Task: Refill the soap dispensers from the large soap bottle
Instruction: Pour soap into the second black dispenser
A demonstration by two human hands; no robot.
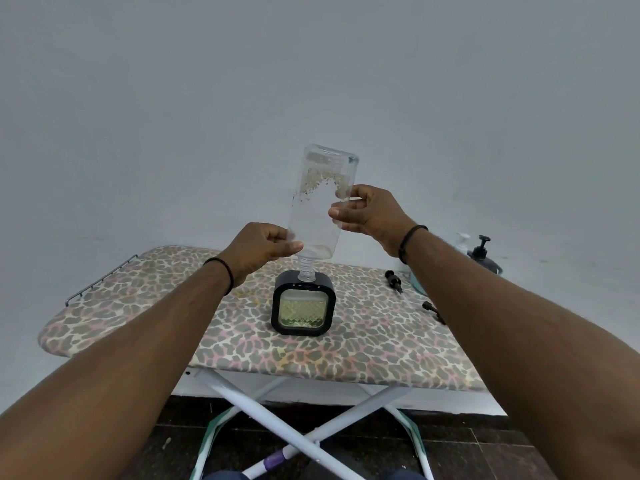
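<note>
- The left hand [258, 249] pinches the clear large soap bottle [320, 202] low on its body, just above the shoulder, thumb in front and fingers curled behind it.
- The right hand [369, 213] grips the same bottle higher up, about midway along its far side, with the thumb and fingertips pressed on the plastic and the fingers bent round it.
- Between the two hands the bottle is turned upside down and leans a little to the right; its threaded neck points straight down below the left hand.
- Directly under the hands, the neck meets the top opening of a black square soap dispenser [303, 306], whose window shows yellowish liquid.
- The dispenser stands on a leopard-print ironing board [138, 306].
- Beyond the right wrist lie two black pump heads [394, 280], with two pump bottles [483, 252] further out, partly hidden by the forearm.
</note>
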